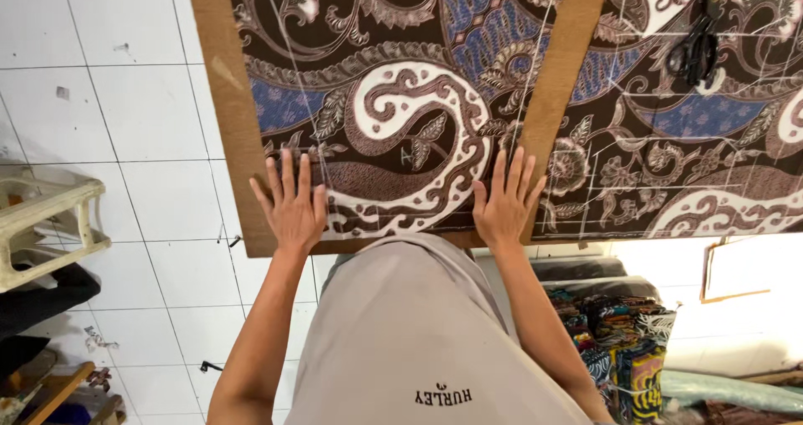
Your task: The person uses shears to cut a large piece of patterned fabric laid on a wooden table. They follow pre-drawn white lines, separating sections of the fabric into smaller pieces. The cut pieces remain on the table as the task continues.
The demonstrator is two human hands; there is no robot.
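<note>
Brown patterned batik cloth (401, 99) with white chalk lines, spread flat over surface. Tan cardboard pattern pieces (230, 107) laid on top. Left hand (293, 207) and right hand (504, 203): grip fully open, palms pressing cloth near edge. Black scissors (694, 48) far right.

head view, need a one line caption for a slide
Both hands, left hand and right hand, press flat on patterned batik cloth over a brown board, scissors nearby.

Black scissors (696, 50) lying on the far right of the table. White tiled floor (142, 115) at left. Pale plastic stool (46, 228) at left edge. Stack of folded patterned cloths (623, 341) under the table at right, teal roll (728, 390) beside it.
</note>
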